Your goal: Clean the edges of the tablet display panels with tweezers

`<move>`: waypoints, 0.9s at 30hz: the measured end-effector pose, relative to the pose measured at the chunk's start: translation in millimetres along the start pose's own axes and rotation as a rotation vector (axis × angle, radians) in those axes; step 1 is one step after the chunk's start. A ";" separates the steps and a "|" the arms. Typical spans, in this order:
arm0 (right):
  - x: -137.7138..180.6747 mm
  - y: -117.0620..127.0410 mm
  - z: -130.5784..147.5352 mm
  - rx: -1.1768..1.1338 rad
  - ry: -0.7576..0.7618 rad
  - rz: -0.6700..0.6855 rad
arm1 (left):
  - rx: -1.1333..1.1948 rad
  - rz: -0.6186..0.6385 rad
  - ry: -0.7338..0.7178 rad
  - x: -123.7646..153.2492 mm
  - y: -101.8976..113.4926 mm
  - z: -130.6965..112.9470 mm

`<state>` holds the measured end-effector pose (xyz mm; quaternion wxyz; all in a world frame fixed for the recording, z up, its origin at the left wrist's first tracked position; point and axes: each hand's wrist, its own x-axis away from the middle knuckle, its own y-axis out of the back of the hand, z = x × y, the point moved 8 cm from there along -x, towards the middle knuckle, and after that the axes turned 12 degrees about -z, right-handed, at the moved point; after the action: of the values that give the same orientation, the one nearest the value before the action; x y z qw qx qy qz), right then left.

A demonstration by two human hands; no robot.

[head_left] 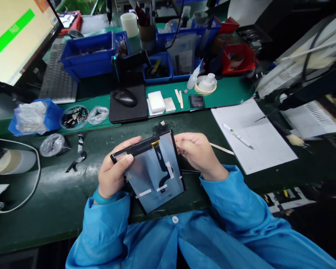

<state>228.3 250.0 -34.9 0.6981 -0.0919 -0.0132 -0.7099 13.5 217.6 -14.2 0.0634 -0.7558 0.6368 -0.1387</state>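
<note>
A tablet display panel [148,179] is tilted up in front of me, its back towards me. A black flex cable [162,160] with a gold end runs down it, held by strips of white tape. My left hand [114,168] grips the panel's upper left corner, thumb on the back. At the upper right edge is my right hand [194,151], its fingers curled in a pinch; what they hold, if anything, is hidden. Just beyond the panel lies a pile of thin black scraps [161,128].
To the right lie a pale stick [222,148] and paper [257,138] with a pen [238,136]. Left are a loose flex cable [80,155] and a bag [54,144]. Behind stand a mouse [124,97], blue bins [86,56], a dropper bottle [194,77] and a monitor [19,33].
</note>
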 end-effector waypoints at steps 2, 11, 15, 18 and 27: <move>-0.2 1.9 0.5 0.043 0.023 -0.018 | -0.020 -0.031 0.019 0.6 0.0 -1.0; 2.0 11.0 4.9 0.297 0.100 -0.184 | -0.063 -0.003 -0.044 -2.0 0.5 3.8; 2.3 10.4 6.8 0.284 0.108 -0.192 | -0.066 0.015 -0.043 -2.6 -0.3 5.9; 2.0 10.2 4.4 0.252 0.114 -0.194 | -0.053 0.036 -0.054 -1.8 -2.9 3.5; 3.1 10.3 -3.5 0.217 0.116 -0.224 | -0.065 0.039 -0.045 -1.9 -1.8 3.7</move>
<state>238.2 246.1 -39.0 0.6199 0.0272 -0.0598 -0.7819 16.0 219.4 -17.4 0.0558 -0.7479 0.6539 -0.0996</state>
